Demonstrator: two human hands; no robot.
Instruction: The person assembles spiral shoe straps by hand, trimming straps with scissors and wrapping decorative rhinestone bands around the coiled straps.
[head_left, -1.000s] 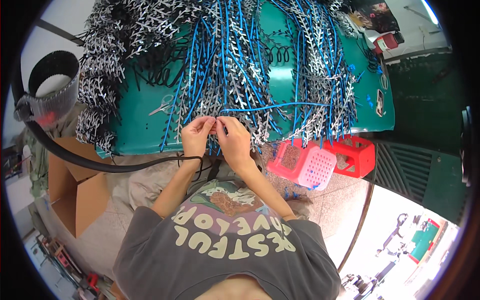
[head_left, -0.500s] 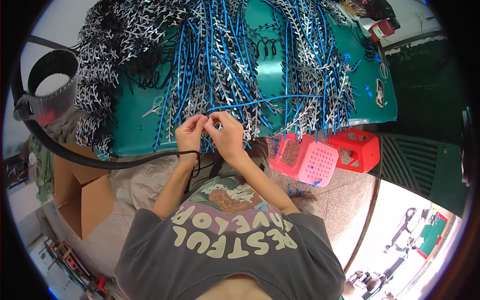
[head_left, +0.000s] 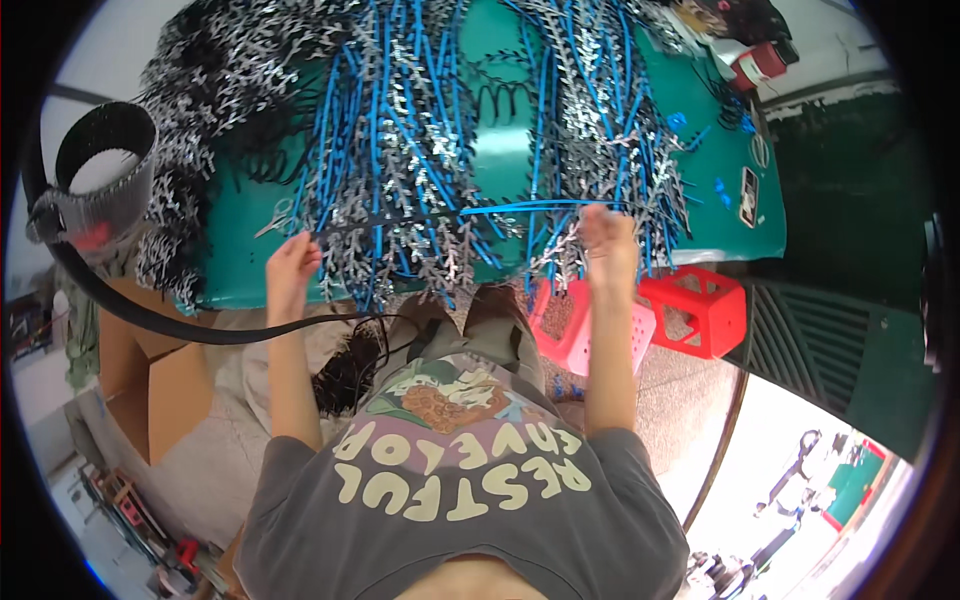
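A long strand runs across between my hands, dark and leafy on the left and a bright blue tube [head_left: 530,206] on the right. My left hand [head_left: 292,265] pinches its dark end near the table's front edge. At the blue end, my right hand [head_left: 610,240] has its fingers closed on the tube, slightly blurred by motion. Below the stretched strand lie bunches of silver-and-black leafy strands [head_left: 440,235] with blue tubes among them, hanging over the edge. A second bunch [head_left: 590,130] lies farther right. Beside my left hand is a pair of scissors [head_left: 275,219].
The green-covered table [head_left: 500,150] also bears a dark leafy heap [head_left: 190,130], a phone [head_left: 748,196] and a red container [head_left: 765,65]. A clear cup-shaped holder [head_left: 105,165] on a black arm stands left. Pink [head_left: 570,325] and red stools [head_left: 712,310] and a cardboard box [head_left: 150,370] stand below.
My hands were together at the table's front edge. They have moved wide apart, left and right, drawing the strand out straight between them.
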